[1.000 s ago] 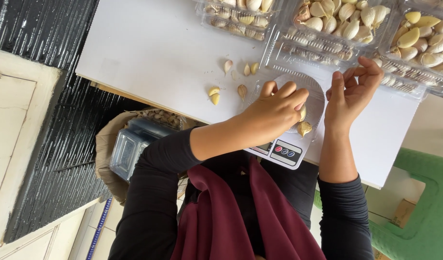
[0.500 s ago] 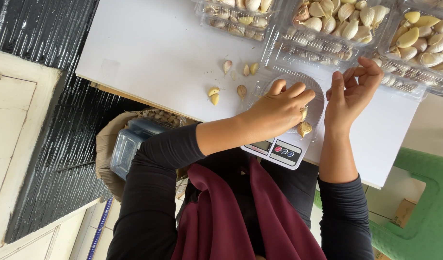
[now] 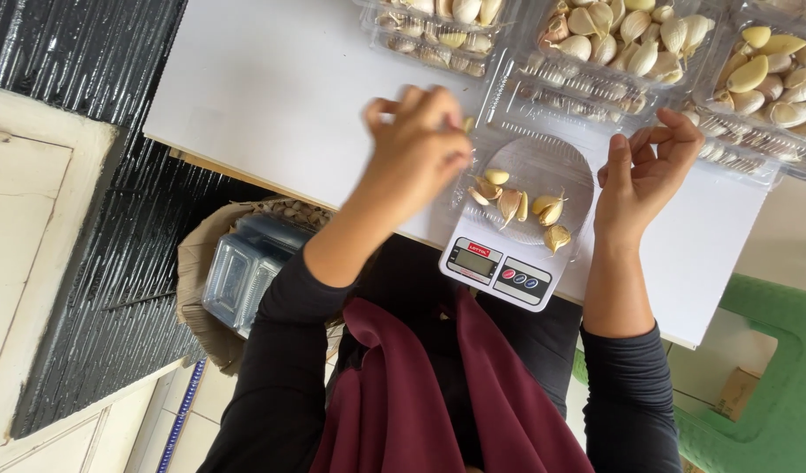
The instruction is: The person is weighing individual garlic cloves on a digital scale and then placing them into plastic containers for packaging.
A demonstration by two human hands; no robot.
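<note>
Head view. Left hand (image 3: pixel 416 149): fingers pinched over worktop (image 3: pixel 272 88), apparently on a clove, hold unclear. Right hand (image 3: pixel 644 171): open, empty, beside scale (image 3: pixel 508 263). Cloves (image 3: pixel 517 203) in clear tray on scale. Step: weighing; next, add clove.

Bench (image 3: pixel 272 88) open at 9 o'clock of scale (image 3: pixel 517 219); garlic trays (image 3: pixel 631 52) block 12 to 2 o'clock.
</note>
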